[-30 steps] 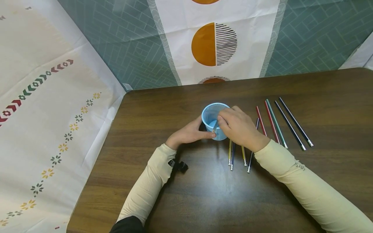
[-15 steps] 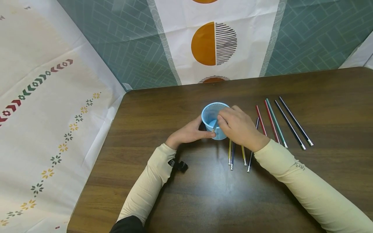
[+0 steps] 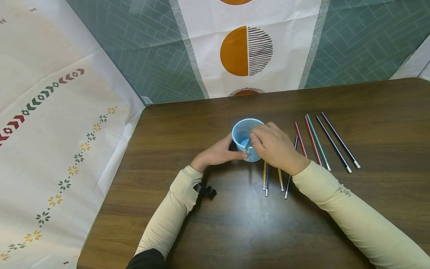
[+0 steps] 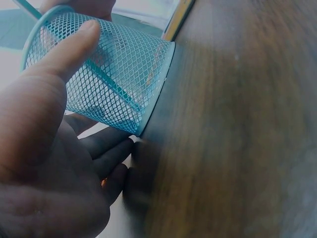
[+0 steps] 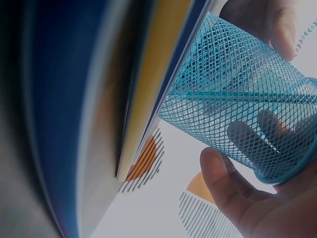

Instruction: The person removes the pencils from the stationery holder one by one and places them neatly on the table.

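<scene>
A light-blue mesh pencil cup [image 3: 243,132] stands on the table. My left hand [image 3: 216,154] grips its left side; in the left wrist view the thumb [image 4: 74,47] lies along the mesh and the fingers reach round beneath. At the right of the rim, my right hand [image 3: 277,147] holds the cup, its thumb over the opening. Fingers of that hand [image 5: 223,183] lie outside the mesh in the right wrist view, while other parts are hidden. One teal pencil [image 4: 116,87] leans inside the cup, its pale end above the rim near my left thumb.
Several pencils lie right of the cup on the brown table [image 3: 235,231]: red [image 3: 312,140], green [image 3: 318,142] and dark blue [image 3: 340,140]. Yellow [image 3: 280,180] and dark ones lie partly under the right hand. A patterned cloth [image 3: 289,48] hangs behind the table.
</scene>
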Tool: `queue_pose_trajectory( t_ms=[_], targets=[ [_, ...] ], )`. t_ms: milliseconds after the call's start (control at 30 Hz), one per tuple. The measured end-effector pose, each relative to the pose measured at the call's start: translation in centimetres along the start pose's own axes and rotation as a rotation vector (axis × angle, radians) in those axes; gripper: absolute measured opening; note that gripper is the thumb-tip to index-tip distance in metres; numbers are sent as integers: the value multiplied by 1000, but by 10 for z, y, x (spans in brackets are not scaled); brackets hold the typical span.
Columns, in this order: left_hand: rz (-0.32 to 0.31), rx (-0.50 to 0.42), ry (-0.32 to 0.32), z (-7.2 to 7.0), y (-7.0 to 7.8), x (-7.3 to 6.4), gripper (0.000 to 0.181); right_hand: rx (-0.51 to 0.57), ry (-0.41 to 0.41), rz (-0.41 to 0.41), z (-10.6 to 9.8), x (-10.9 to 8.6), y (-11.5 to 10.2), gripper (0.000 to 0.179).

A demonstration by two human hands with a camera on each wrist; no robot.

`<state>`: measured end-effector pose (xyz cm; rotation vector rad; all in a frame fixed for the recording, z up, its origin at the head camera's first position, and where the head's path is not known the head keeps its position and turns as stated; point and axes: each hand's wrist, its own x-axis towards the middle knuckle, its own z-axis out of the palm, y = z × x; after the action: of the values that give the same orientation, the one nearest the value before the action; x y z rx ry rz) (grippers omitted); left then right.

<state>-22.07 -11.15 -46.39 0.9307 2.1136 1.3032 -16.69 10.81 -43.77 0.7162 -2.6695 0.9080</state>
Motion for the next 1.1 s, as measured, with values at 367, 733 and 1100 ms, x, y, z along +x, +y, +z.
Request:
queue_pose_trajectory(
  t_ms=[367, 733, 1100],
  targets=[
    [-8, 12, -2, 0, -2, -1, 84, 2, -13, 10, 1, 0, 0, 26],
    [-14, 4, -1, 0, -1, -2, 84, 3, -16, 9, 0, 0, -1, 26],
    [-1, -3, -8, 0, -1, 0, 84, 5, -11, 7, -1, 1, -1, 26]
  ],
)
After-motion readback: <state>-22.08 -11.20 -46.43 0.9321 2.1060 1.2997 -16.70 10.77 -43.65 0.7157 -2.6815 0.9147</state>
